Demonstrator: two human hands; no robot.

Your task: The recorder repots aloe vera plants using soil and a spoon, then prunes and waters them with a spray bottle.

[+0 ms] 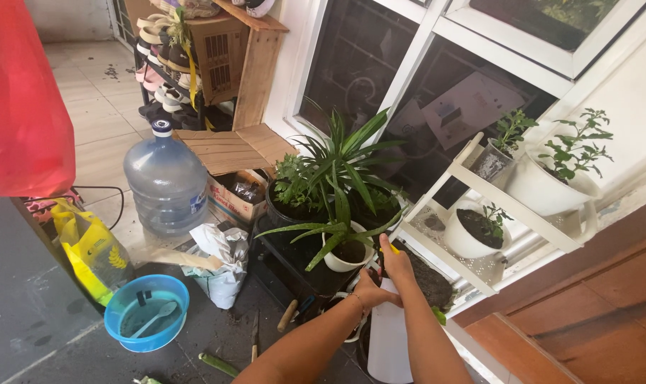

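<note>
Tiled porch floor with dark ground by a window, plants all around. Both hands meet on a white spray bottle, held upright low in view. Right hand wraps the top near the yellow nozzle, fingers curled shut on it. Left hand closes on the neck just beside. Bottle is probably smooth plastic, heavier if full, possibly slippery when wet; neck looks the safest grip. Just ahead of the hands: white pot with a spiky green plant. To the right, white shelf carrying potted seedlings. Left, well apart: white bag, blue bowl, big water jug.
</note>
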